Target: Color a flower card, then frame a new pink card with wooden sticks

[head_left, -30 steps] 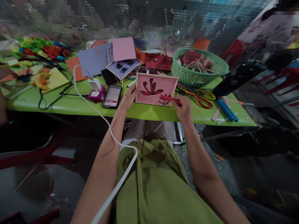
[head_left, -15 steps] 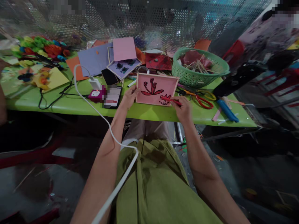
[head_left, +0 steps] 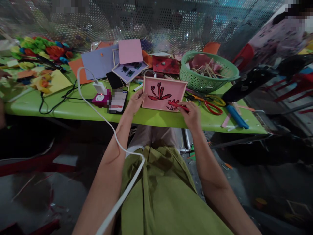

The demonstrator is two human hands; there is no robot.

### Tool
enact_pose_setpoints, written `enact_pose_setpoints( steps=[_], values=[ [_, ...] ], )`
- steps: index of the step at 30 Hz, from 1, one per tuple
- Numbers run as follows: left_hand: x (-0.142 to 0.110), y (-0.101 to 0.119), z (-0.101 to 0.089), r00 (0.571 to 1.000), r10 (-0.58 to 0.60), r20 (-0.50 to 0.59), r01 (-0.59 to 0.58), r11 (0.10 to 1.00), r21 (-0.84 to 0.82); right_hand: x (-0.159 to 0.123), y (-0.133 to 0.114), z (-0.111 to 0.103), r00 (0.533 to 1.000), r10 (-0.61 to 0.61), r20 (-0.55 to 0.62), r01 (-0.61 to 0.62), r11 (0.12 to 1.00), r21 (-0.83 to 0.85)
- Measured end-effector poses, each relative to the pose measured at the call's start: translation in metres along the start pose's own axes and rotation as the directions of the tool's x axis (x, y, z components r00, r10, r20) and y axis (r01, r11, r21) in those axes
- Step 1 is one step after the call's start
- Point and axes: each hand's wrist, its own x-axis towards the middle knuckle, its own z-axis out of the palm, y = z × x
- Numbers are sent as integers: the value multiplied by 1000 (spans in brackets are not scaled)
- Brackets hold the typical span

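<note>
A pink framed card with red flowers outlined in black lies on the green table. My left hand grips the card's left edge, fingers curled on it. My right hand is closed on a red marker, whose tip rests on the lower flower near the card's bottom right corner.
A green basket of sticks and paper stands behind right. Red and orange scissors and a blue tool lie to the right. A phone, a pink device, a white cable and paper sheets lie left. Another person is at far right.
Hardly anything has moved. The red marker has shifted slightly on the lower flower, and the view drifted a little.
</note>
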Motion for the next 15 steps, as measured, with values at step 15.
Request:
enact_pose_setpoints(
  steps=[15],
  values=[
    [1, -1, 0, 1000, 3, -1, -3, 1000, 30, -1, 4, 2, 998, 39, -40, -37, 998, 41]
  ],
)
